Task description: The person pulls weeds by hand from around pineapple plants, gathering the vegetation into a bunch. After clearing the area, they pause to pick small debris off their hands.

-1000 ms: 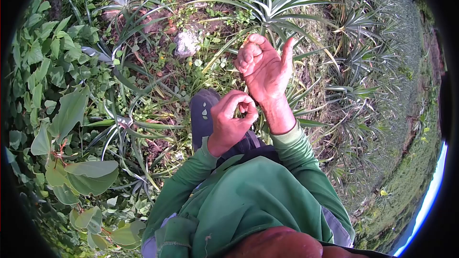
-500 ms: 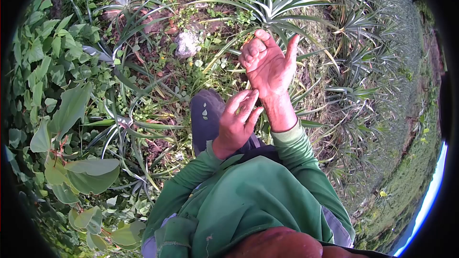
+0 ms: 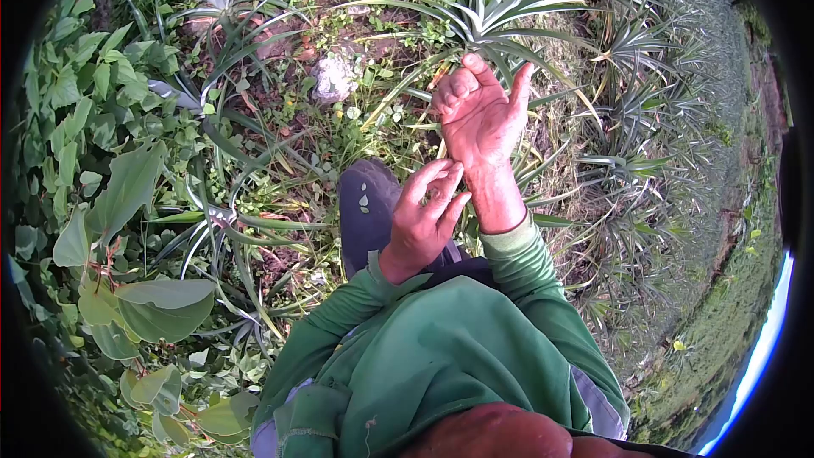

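My right hand [image 3: 485, 114] is raised palm up, its thumb stretched out and its other fingers partly curled. Nothing lies in the palm. Beside its wrist is my left hand [image 3: 424, 208], back upward, with bent fingers whose tips reach the edge of the right wrist. A gap shows between the left thumb and fingers, and no object can be seen there. Both arms wear long green sleeves [image 3: 530, 271]. Below the hands is a dark shoe [image 3: 365, 203] with small leaf bits on it.
A spiky pineapple plant [image 3: 479, 17] grows just beyond my hands, and rows of similar plants [image 3: 636, 51] extend to the right. Broad-leaved greenery [image 3: 127, 195] crowds the left. A pale rock [image 3: 333, 78] sits among low weeds ahead.
Both hands have shifted very slightly to the right, keeping nearly the same pose. The left fingertips stay at the right wrist.
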